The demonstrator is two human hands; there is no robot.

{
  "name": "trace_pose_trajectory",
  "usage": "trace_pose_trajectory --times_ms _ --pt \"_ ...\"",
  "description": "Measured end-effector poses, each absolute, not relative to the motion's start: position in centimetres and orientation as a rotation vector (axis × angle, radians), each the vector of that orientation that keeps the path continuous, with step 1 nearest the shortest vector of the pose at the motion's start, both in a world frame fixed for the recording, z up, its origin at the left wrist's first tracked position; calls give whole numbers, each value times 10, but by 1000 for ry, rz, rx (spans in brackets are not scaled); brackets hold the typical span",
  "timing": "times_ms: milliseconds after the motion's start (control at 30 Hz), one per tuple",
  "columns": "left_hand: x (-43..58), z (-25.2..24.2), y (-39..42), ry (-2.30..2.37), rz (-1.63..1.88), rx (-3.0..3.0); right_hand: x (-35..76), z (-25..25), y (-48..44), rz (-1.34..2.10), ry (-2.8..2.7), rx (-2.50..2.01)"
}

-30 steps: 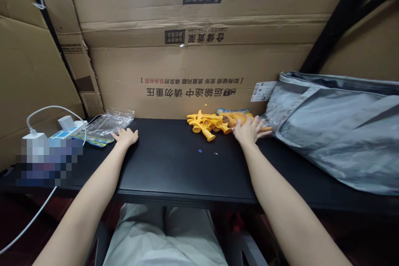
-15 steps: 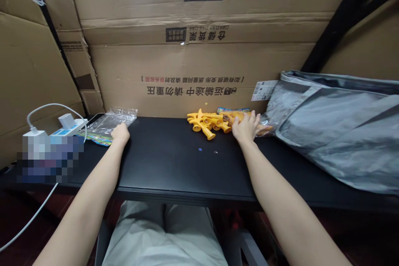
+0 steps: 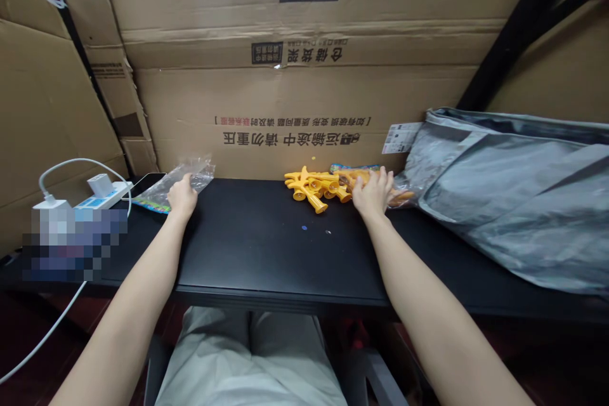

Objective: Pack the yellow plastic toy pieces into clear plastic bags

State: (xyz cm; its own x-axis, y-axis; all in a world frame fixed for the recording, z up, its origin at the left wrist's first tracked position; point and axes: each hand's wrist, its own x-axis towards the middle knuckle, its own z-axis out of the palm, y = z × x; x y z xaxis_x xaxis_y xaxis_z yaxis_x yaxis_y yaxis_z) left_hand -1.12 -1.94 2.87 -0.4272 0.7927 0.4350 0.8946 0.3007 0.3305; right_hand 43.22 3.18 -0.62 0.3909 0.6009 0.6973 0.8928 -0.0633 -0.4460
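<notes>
On the left side of the black table, my left hand [image 3: 182, 196] is closed on a crumpled clear plastic bag [image 3: 159, 189] with a colourful strip along its lower edge. Right of the middle, my right hand [image 3: 373, 192] lies over a clear packet of orange pieces [image 3: 402, 196], its fingers spread and touching it. The hand covers part of that packet. Beside its thumb is a loose heap of yellow plastic pieces [image 3: 311, 187] with round cup-like ends. Behind the packet, a colourful strip [image 3: 354, 167] shows.
A large grey fabric bag [image 3: 514, 196] fills the right side of the table [image 3: 266, 254]. To the left are a power strip [image 3: 107, 200] with white plugs and cable, and a dark flat phone-like object [image 3: 148, 183]. A cardboard sheet [image 3: 285, 95] stands behind.
My left hand has drawn the clear bag slightly up and away from the power strip, uncovering more of the dark flat object. My right hand stays on the packet.
</notes>
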Motion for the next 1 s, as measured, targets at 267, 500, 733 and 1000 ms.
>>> trace_pose_trajectory --times_ms 267,500,733,1000 --pt "32 13 -16 -1633 -968 -2709 424 2 29 -466 -1356 -1644" --pt "13 -9 2 -1902 -1004 -2959 402 17 18 -520 -1528 -1437" --pt "-21 -8 11 -2244 -1135 -2439 361 36 -8 -313 -1825 -1504" --pt "-6 5 -1 -2096 -891 -2405 335 37 -22 -169 -2144 -2169"
